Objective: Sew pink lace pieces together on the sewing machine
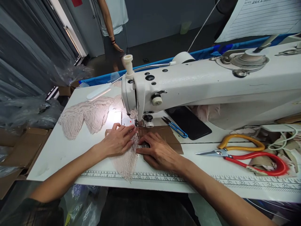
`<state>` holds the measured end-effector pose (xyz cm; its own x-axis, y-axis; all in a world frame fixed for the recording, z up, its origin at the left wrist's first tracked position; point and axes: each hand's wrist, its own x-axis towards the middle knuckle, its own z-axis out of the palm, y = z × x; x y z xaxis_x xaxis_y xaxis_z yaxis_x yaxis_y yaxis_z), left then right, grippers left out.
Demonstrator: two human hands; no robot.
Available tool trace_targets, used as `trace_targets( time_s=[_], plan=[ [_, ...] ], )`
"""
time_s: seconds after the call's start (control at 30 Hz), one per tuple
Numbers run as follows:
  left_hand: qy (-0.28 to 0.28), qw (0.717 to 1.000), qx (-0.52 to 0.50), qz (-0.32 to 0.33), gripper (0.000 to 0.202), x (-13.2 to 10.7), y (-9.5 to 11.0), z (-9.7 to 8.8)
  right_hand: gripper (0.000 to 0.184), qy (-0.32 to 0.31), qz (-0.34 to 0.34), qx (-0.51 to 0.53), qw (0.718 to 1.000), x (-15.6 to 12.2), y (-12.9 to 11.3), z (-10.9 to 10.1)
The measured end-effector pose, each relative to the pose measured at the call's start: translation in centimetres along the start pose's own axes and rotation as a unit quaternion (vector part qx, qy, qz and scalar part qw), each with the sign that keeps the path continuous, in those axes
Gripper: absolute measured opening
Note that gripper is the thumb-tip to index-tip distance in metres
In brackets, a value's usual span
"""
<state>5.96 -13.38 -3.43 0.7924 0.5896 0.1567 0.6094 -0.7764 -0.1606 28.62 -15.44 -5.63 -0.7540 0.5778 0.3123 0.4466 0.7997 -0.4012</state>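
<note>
Under the presser foot of the white sewing machine (164, 84) lies a pale pink lace trim with fringe (125, 161). My left hand (119, 140) rests flat on the lace, fingers stretched out close to the needle area. On the other side of the lace, my right hand (157, 150) is closed, its fingers curled at the lace's right edge. By its fingertips shows a small greyish, shiny piece (144, 145); I cannot make out what it is. A brown sheet (170, 139) lies beneath both hands. The needle tip is hidden.
Finished-looking lace (86, 116) spreads left on the table. Blue thread snips (175, 127), a black phone (189, 122), yellow-and-red-handled scissors (222, 153) and fabric scraps lie right. A printed ruler (164, 179) runs along the front edge. Another person (115, 18) stands behind the table.
</note>
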Motion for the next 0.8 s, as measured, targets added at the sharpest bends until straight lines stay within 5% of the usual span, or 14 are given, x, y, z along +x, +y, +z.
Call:
trace_targets(
  time_s=[0.3, 0.6, 0.8],
  plan=[
    [-0.014, 0.998, 0.062, -0.01, 0.049, 0.6, 1.6, -0.4, 0.028, 0.022, 0.047, 0.137, 0.989, 1.1, 1.4, -2.0],
    [-0.029, 0.999, 0.011, -0.03, 0.04, 0.8, 0.6, -0.4, 0.034, 0.035, -0.025, 0.051, 0.998, 1.1, 2.6, -0.9],
    [0.007, 0.996, 0.016, -0.087, 0.038, 0.1, 2.3, 0.9, 0.035, 0.042, -0.024, 0.048, 0.998, 0.5, 2.5, -0.6]
  ],
)
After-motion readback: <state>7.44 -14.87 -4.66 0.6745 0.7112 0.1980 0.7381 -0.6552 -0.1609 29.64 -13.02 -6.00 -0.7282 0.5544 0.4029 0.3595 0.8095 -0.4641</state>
